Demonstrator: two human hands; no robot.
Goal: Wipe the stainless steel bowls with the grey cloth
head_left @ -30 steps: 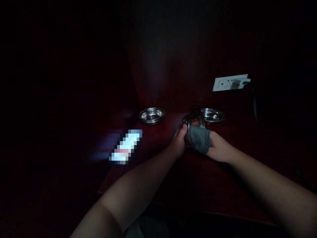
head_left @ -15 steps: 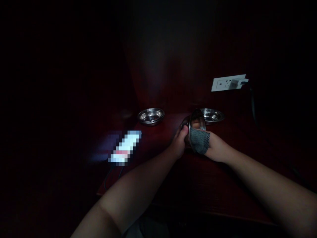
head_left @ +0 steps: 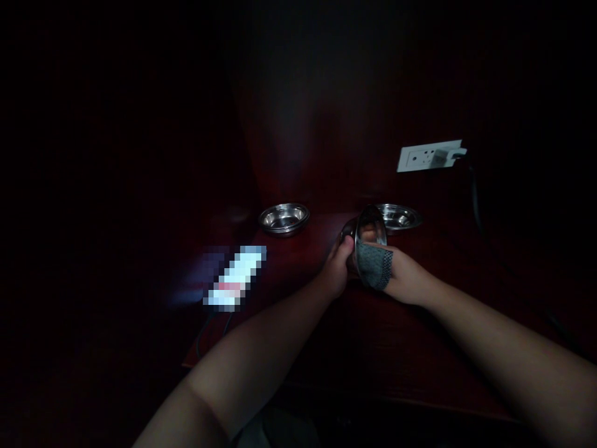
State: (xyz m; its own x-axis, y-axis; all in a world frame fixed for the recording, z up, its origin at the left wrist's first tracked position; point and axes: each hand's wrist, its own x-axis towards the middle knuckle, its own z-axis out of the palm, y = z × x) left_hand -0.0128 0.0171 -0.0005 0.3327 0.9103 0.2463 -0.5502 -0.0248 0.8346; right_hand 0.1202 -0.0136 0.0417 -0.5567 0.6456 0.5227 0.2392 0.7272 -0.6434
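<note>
A shiny metal bowl (head_left: 372, 218) is tipped on its side above the dark red table, its mouth facing right. My left hand (head_left: 339, 264) grips it from the outside, with the thumb near the rim. My right hand (head_left: 405, 274) holds a grey-green cloth (head_left: 374, 266) against the inside of the bowl near the lower rim. The cloth covers the fingers of that hand. Behind the held bowl stands another metal bowl (head_left: 401, 216), partly hidden by it. More metal bowls, apparently stacked (head_left: 284, 219), stand to the left at the back.
A lit phone (head_left: 237, 277), its screen pixelated, lies at the left with a cable below it. On the back wall a white socket plate (head_left: 426, 155) carries a plug, and a dark cord (head_left: 476, 199) hangs from it. The table's (head_left: 396, 354) front edge runs below my forearms.
The view has shifted very slightly. My right hand and the cloth have moved a little within the bowl; my left hand keeps its grip on the bowl.
</note>
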